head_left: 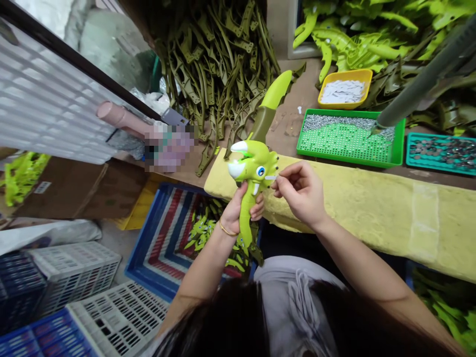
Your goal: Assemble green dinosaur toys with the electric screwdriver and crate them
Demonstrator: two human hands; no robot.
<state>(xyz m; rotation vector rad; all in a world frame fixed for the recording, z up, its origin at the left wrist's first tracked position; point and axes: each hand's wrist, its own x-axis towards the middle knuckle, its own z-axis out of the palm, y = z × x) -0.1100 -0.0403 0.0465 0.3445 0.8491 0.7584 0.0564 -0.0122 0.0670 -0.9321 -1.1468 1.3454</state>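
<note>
My left hand (238, 210) is wrapped around the body of a lime-green plastic toy dinosaur (251, 168), which stands upright with white horns and a blue eye. My right hand (301, 193) is beside the toy's head, with thumb and fingers pinching a small white strip (271, 177). The strip touches the side of the toy, and its far end is hidden. Behind the toy lies a loose green dinosaur part with an olive base (269, 104).
A yellow padded bench edge (372, 213) runs in front of trays of small silver parts (347, 139), grey discs (441, 153) and white pieces (344, 89). Olive parts (215, 64) are heaped behind. A blue crate (159, 238) lies below, with white crates (74, 272) left. A blurred patch (169, 147) is at left.
</note>
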